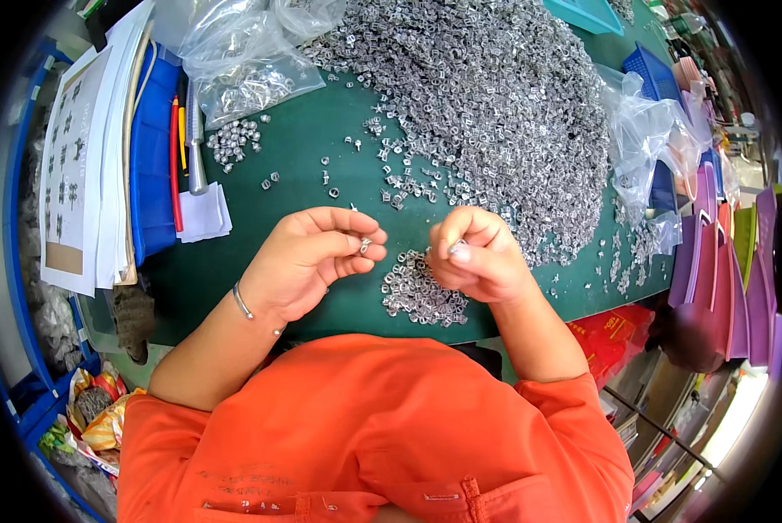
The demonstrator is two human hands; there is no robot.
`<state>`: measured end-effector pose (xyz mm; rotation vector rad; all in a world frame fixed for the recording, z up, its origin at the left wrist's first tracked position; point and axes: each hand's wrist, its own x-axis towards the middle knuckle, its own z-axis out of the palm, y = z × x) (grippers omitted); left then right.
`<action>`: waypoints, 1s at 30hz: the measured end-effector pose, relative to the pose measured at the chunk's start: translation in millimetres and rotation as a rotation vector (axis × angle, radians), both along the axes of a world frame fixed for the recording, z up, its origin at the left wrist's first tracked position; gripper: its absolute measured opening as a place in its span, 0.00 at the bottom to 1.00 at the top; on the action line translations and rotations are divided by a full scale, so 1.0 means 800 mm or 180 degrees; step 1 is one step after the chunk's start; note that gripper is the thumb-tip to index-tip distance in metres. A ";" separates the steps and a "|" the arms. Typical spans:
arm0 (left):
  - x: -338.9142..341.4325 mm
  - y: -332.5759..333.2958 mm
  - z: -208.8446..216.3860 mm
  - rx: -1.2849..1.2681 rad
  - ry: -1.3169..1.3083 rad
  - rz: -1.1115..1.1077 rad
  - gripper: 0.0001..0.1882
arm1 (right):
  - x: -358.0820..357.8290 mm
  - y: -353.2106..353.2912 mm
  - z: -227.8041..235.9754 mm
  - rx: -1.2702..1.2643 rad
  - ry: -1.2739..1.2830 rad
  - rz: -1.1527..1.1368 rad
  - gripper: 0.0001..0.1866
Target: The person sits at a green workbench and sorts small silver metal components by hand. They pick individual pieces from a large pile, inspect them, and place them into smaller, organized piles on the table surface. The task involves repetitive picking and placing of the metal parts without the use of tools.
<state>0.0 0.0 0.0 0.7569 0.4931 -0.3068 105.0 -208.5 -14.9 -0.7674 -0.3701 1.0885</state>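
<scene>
Between the thumb and fingertips of my left hand (pixel 314 253) I pinch a small silvery metal piece (pixel 365 245). My right hand (pixel 480 253) is closed in a pinch to its right; a tiny shiny bit (pixel 457 247) shows at the fingertips, too small to name. The two hands are apart. Below and between them lies a small pile of square-looking metal pieces (pixel 421 292) on the green tabletop (pixel 260 235). Beyond my hands spreads a large heap of similar grey metal pieces (pixel 495 96).
Rounder metal parts (pixel 234 142) lie near a clear plastic bag (pixel 251 87). At left are a blue bin (pixel 154 157), a red pen (pixel 176 166), a folded white paper (pixel 204 213) and a stack of printed sheets (pixel 77 166). Purple and pink trays (pixel 713 270) stand at right.
</scene>
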 end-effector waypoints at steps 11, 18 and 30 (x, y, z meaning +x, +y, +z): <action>0.068 -0.022 -0.018 0.4630 -0.1992 -0.0248 0.03 | 0.028 0.020 0.020 -0.2763 -0.4713 -0.0737 0.06; 0.057 -0.008 -0.016 0.5241 -0.2076 -0.0851 0.02 | 0.038 0.021 0.017 -0.2761 -0.4769 -0.0903 0.05; 0.071 -0.025 -0.024 0.5499 -0.2377 -0.0489 0.05 | 0.040 0.027 0.021 -0.3050 -0.4795 -0.0761 0.04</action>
